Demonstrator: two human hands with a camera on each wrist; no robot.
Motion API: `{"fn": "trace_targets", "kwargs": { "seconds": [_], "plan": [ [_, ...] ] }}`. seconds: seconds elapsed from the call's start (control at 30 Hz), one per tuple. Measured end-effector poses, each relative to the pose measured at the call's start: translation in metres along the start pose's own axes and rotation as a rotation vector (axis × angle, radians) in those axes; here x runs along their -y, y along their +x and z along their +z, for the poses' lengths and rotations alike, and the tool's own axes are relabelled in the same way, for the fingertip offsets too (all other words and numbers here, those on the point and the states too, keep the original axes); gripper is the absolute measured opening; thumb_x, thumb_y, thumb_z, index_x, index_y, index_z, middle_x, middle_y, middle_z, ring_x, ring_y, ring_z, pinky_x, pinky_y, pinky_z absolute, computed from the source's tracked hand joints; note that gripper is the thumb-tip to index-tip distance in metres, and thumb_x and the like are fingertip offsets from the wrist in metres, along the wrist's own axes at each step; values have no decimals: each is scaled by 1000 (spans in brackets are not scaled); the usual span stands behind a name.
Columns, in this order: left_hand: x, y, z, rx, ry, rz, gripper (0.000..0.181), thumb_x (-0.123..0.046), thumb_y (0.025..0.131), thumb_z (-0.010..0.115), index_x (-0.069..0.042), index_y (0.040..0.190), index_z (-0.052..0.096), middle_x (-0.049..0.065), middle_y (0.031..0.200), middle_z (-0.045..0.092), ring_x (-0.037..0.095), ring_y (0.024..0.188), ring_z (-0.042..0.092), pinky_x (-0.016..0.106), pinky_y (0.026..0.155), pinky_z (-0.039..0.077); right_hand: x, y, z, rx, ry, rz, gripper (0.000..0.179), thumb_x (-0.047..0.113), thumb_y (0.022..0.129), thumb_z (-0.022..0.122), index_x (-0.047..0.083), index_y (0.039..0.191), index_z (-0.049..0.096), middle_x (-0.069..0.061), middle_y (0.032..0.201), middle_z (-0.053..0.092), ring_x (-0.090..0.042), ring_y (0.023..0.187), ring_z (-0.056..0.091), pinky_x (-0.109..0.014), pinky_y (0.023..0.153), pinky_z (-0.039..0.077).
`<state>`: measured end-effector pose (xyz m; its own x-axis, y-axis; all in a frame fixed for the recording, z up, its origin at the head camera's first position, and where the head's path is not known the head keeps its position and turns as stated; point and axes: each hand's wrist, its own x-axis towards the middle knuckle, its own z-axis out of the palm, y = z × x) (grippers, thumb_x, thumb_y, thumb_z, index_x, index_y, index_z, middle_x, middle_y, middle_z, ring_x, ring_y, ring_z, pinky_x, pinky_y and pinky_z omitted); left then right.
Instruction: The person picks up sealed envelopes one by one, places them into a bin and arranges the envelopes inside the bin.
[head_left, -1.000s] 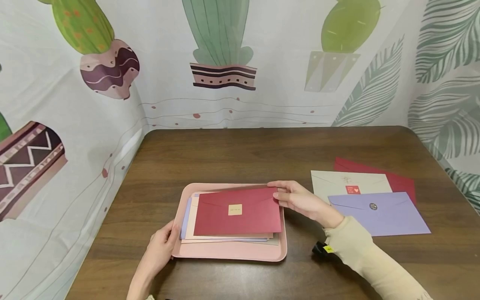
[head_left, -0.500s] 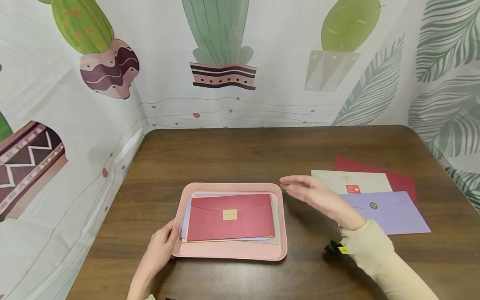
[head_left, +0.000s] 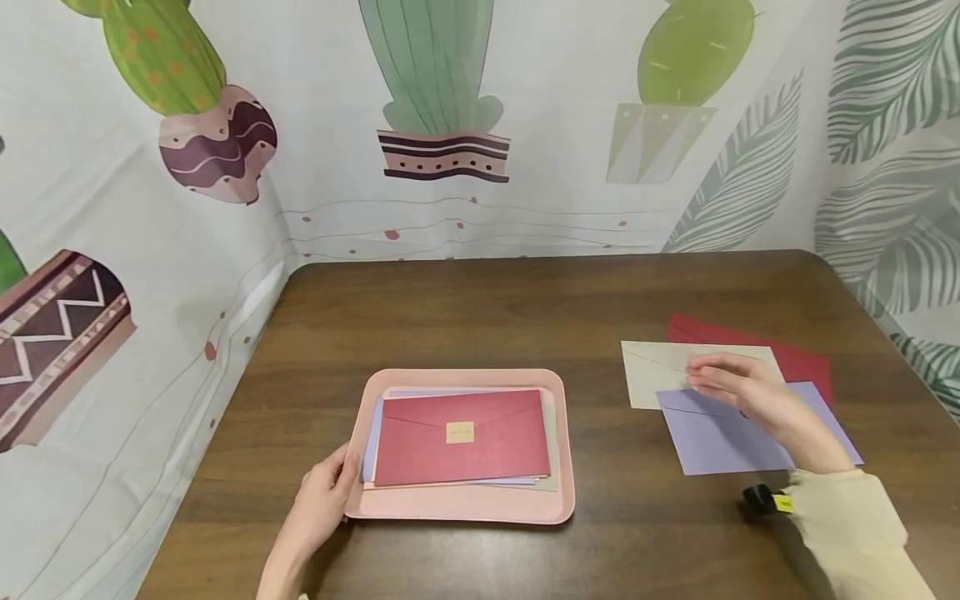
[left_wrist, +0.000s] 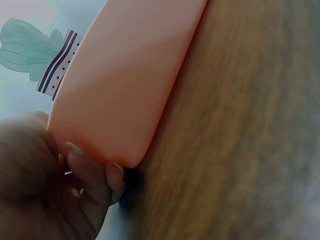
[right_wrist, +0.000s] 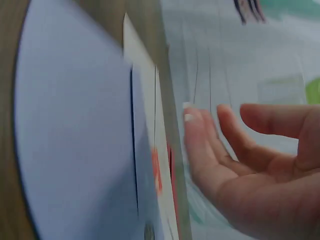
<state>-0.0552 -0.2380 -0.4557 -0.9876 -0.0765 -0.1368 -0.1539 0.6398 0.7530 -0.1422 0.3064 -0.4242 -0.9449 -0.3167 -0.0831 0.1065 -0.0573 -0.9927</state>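
Observation:
My left hand (head_left: 318,502) grips the left edge of a pink tray (head_left: 461,508); in the left wrist view the fingers curl under the tray's side (left_wrist: 120,85). Stacked in the tray are several envelopes, a dark red envelope (head_left: 462,461) with a gold square seal uppermost. Over at the right, my right hand (head_left: 761,408) hovers above a group of envelopes with nothing in its fingers, which are loosely bent. Below it lie a lavender envelope (head_left: 712,446) and a cream envelope (head_left: 651,373). Behind these, another red envelope (head_left: 808,367) is partly covered. The right wrist view shows the hand apart from the lavender envelope (right_wrist: 75,125).
A brown wooden table (head_left: 480,317) carries everything. Behind it hangs a white cloth (head_left: 330,125) printed with cacti and leaves. A black device (head_left: 759,499) with a yellow label sits at the right sleeve.
The red envelope has been let go and now lies flat on the tray's stack. My right hand has moved right, from the tray to over the other envelopes. The left hand stays put.

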Motion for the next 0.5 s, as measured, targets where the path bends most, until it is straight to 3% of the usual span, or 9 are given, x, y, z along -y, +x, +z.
{"fn": "trace_targets", "kwargs": {
  "seconds": [0.13, 0.23, 0.4, 0.5],
  "plan": [
    [1, 0, 1, -2, -5, -2, 25, -18, 103, 43, -4, 113, 62, 7, 67, 57, 9, 45, 46, 28, 42, 43, 1, -17, -26, -54, -207, 126, 23, 4, 98, 51, 19, 105, 67, 14, 100, 71, -3, 92, 69, -17, 77, 54],
    [1, 0, 1, -8, -7, -5, 24, -18, 103, 43, -5, 111, 63, 7, 66, 55, 9, 44, 45, 28, 41, 43, 3, -26, -43, -107, -407, 213, 17, 11, 98, 55, 10, 111, 66, 15, 97, 70, 1, 86, 68, -17, 74, 54],
    [1, -1, 1, -6, -17, -11, 24, -18, 103, 43, -5, 111, 63, 6, 63, 53, 10, 43, 45, 28, 41, 43, 8, -37, -68, -178, -866, 361, 50, 28, 94, 62, -14, 120, 53, -15, 100, 70, -3, 77, 61, -25, 66, 49],
    [0, -1, 1, -4, -21, -16, 25, -18, 103, 43, -5, 112, 63, 6, 63, 54, 10, 43, 45, 28, 41, 44, 8, -43, -80, -189, -1015, 422, 58, 34, 91, 65, -16, 117, 52, -31, 105, 63, -11, 77, 58, -32, 66, 44]
  ]
}}
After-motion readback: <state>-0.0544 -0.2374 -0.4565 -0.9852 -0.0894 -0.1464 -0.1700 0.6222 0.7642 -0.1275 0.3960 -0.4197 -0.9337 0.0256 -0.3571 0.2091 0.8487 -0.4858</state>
